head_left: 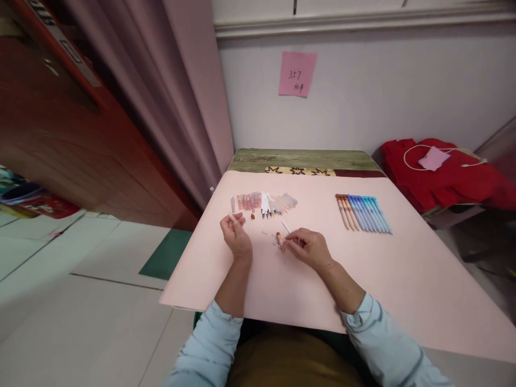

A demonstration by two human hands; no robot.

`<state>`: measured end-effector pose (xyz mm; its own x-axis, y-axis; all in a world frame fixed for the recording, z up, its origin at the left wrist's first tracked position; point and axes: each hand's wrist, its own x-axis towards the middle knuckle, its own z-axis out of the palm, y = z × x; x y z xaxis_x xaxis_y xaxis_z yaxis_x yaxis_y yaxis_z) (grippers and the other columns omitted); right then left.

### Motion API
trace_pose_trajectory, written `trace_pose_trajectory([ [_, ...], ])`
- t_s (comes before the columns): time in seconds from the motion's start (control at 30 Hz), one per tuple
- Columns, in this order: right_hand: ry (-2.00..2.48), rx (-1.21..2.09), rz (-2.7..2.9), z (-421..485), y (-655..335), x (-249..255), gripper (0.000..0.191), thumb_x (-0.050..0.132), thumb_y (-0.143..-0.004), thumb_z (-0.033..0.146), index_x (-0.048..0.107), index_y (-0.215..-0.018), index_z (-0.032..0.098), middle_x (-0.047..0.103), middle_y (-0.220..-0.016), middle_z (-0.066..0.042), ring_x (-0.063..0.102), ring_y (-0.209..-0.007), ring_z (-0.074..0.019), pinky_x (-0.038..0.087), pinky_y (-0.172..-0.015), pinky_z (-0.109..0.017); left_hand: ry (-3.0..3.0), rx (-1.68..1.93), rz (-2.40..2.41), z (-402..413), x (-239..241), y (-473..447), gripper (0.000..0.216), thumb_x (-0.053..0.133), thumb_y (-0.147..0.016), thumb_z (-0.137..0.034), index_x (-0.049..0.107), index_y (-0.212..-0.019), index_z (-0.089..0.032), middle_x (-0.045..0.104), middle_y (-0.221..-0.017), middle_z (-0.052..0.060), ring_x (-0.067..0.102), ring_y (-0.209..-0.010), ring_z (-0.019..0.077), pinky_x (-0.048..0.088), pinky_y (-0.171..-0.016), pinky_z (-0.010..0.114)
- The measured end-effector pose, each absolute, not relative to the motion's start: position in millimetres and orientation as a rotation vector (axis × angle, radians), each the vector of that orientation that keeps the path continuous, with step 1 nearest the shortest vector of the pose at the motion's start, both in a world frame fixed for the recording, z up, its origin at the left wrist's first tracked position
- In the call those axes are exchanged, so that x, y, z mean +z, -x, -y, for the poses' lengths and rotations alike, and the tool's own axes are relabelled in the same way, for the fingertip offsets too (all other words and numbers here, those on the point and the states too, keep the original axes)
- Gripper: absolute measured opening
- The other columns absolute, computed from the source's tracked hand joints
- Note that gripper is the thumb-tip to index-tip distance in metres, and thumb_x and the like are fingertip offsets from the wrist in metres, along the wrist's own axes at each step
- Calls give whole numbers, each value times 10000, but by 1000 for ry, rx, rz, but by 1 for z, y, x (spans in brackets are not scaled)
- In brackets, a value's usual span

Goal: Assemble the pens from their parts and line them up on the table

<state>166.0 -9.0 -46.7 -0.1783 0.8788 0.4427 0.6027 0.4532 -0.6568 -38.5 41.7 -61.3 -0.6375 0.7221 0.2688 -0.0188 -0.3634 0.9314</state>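
My left hand [237, 234] is raised over the left side of the table, its fingers closed on a small pale pen part [231, 216], mostly covered by them. In a pinch, my right hand [309, 247] has a thin white pen refill [286, 227] that sticks out past the fingertips. Close to those fingertips is a brown-orange pen piece [279, 239], with tiny loose parts [275, 242] around it. Beyond my left hand lie patterned pink pen tubes [250, 201], white refills with dark tips [265, 205] and translucent pale barrels [287, 202]. A small brown piece [252, 216] lies beside that hand.
A row of brown, purple and blue pens [364, 214] lies on the right of the pink-covered table [363, 279]. Red cloth with a white cable [447, 166] is at the far right. A curtain [177, 97] and a wooden door [80, 134] stand left.
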Motion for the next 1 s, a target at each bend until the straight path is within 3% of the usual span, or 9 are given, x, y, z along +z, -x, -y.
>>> trace_pose_trajectory([
  [0.67,1482,557,1207,0,-180,-69,370,647,-782,519,715,-728,159,619,-617,-6,528,-594,-148,415,-589,-263,-840,2004,-1325,-46,-84,39,235,470,-943,-423,532,-965,-197,658,-891,48,630,-725,139,491,-801,330],
  [0.87,1512,538,1256,0,-181,-69,379,633,-787,525,715,-731,160,630,-619,-9,539,-589,-152,417,-589,-264,-828,1976,-1256,-44,-85,43,263,489,-933,-448,546,-959,-193,660,-894,56,636,-729,144,499,-805,337],
  [1.0,1494,360,1426,9,-174,-62,334,603,-833,477,726,-764,175,643,-628,-8,550,-575,-139,412,-580,-246,-839,1967,-1261,-42,-84,42,268,492,-931,-455,547,-964,-195,663,-893,52,640,-731,144,497,-798,330],
])
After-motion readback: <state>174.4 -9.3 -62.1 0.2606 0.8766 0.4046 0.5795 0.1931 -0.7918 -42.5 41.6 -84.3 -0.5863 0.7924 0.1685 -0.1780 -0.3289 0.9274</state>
